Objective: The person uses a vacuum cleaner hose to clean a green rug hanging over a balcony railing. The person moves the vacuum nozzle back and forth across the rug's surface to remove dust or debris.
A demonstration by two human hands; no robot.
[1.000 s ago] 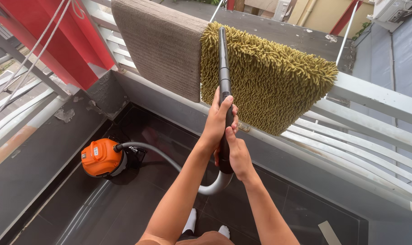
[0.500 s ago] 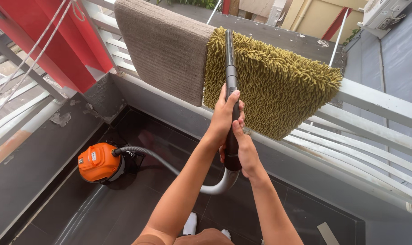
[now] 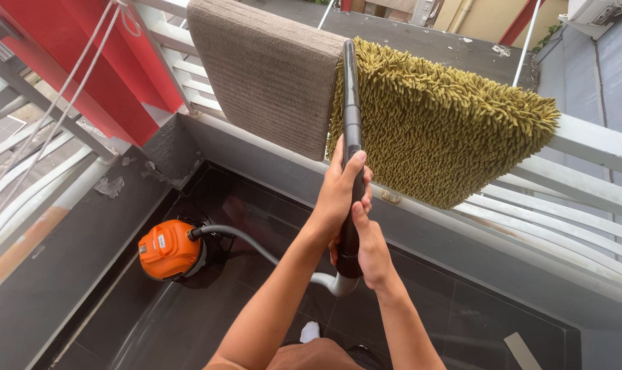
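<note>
Both my hands grip a black vacuum wand (image 3: 352, 109) that points up the left edge of a shaggy olive-green mat (image 3: 448, 123) draped over a white railing (image 3: 591, 147). My left hand (image 3: 339, 188) holds the wand higher up. My right hand (image 3: 369, 240) holds it lower, near the bend where the grey hose (image 3: 256, 240) joins. The hose runs down to an orange canister vacuum (image 3: 168, 249) on the dark tiled floor. A grey-brown flat mat (image 3: 270, 75) hangs on the railing just left of the wand.
A red panel (image 3: 78, 62) and white ropes (image 3: 64, 96) stand at the upper left. A low grey ledge (image 3: 44, 253) borders the floor on the left. White slats slope away beyond the railing at right. My feet in white socks (image 3: 311, 331) are below.
The view has shifted, so the mats and vacuum sit further right in frame. The wand tip now lies at the seam between the two mats; my grip is unchanged.
</note>
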